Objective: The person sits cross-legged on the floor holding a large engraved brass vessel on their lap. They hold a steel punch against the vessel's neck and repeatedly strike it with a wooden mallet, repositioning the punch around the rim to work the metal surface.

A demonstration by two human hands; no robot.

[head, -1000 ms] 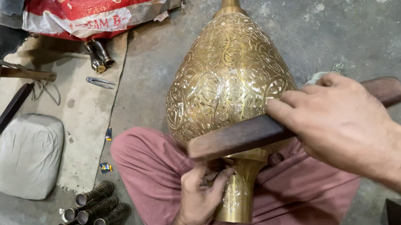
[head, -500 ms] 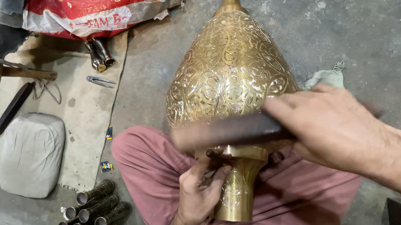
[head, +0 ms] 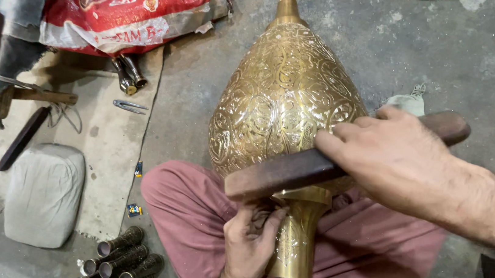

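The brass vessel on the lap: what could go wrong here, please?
1. The right hand holds a wooden bar against the engraved brass vessel; a hard or misplaced blow might dent the pattern.
2. The left hand sits at the vessel's neck just under the bar, so its fingers could be struck.
3. The vessel rests only on the lap and may roll onto the concrete floor.

floor (head: 453, 50): grey concrete | on it: printed sack (head: 126, 7), grey cushion (head: 43, 191), brass tubes (head: 121, 260)
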